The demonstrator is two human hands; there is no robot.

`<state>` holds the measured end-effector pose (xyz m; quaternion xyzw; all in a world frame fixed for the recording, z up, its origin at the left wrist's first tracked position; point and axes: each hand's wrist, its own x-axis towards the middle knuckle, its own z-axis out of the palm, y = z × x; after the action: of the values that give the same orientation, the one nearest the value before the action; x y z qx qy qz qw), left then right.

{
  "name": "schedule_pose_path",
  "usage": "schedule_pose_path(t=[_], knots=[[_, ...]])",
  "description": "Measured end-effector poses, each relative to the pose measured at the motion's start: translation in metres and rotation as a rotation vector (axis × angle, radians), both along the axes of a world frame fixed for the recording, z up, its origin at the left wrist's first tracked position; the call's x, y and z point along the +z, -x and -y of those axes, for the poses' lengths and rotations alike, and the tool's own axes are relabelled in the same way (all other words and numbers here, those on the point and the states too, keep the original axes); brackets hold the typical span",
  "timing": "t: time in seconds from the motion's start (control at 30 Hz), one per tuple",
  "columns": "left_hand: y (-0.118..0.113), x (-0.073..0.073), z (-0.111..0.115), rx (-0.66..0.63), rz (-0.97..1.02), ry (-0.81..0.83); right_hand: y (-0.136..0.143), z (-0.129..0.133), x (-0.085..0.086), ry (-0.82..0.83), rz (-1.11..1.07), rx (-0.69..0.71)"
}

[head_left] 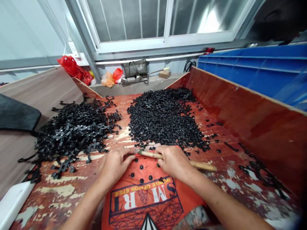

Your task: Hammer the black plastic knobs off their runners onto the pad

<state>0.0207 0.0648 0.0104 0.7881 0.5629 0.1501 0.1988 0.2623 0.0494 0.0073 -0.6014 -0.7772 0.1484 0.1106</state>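
My right hand is wrapped round a wooden-handled tool that lies nearly level, its bare end sticking out to the right. The tool's narrow, dark left end reaches towards my left hand. My left thumb and fingers are pinched together beside that end; what is between them is too small to make out. Below both hands spreads a red printed cloth, with several small round black parts on it. Just beyond my hands lies a large heap of small black parts.
To the left is a heap of longer, jointed black pieces. Wooden boards wall the worktable, and a blue crate stands behind the right one. Loose black strips lie at right. Plastic bags rest near the window.
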Motion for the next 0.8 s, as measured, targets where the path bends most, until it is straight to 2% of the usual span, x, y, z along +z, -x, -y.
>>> schedule_pose_path(t=[0.07,0.2,0.27,0.33,0.43,0.57,0.63,0.7,0.8], knots=[[0.014,0.000,0.001,0.077,0.037,0.007,0.012,0.006,-0.003,0.011,-0.015,0.022],[0.039,-0.011,0.007,0.155,0.106,0.008,0.034,0.016,-0.006,0.011,-0.023,0.049],[0.045,-0.013,0.007,0.179,0.091,-0.021,0.032,0.018,0.000,-0.004,-0.024,0.041],[0.044,-0.011,0.004,0.173,0.046,-0.079,0.016,0.018,0.008,-0.024,-0.038,0.003],[0.022,-0.002,-0.003,0.069,0.005,-0.150,-0.030,0.015,0.018,-0.052,-0.085,-0.103],[-0.038,0.007,-0.009,-0.204,-0.034,-0.077,-0.086,0.017,0.010,-0.078,-0.125,-0.264],[-0.069,0.006,-0.010,-0.305,-0.137,-0.102,-0.096,0.022,-0.001,-0.059,-0.130,-0.275],[-0.091,0.004,-0.012,-0.368,-0.267,-0.175,-0.093,0.026,-0.011,-0.037,-0.130,-0.255],[-0.105,-0.001,-0.015,-0.415,-0.369,-0.250,-0.078,0.028,-0.020,-0.021,-0.118,-0.222]])
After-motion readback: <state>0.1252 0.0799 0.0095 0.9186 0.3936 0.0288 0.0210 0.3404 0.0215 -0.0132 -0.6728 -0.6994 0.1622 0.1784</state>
